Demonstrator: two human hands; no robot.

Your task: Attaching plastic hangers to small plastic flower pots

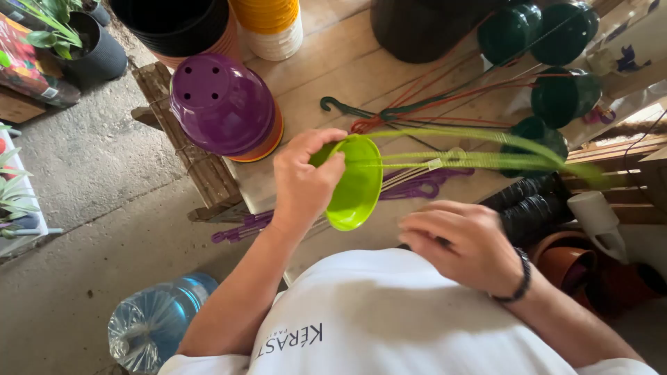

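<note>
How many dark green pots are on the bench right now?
4 dark green pots: two side by side at the top right, one below them near the right edge, one lower, behind the blurred green hanger strands. Others may be hidden.

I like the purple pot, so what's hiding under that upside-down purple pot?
Under the upside-down purple plastic flowerpot an orange pot rim peeks out, nested beneath it, on the wooden table. The purple one covers the rest, so any more pots inside cannot be seen.

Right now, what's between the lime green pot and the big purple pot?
In the head view, the left hand gripping the lime green pot sits between it and the upturned purple pot, over bare wooden tabletop.
</note>
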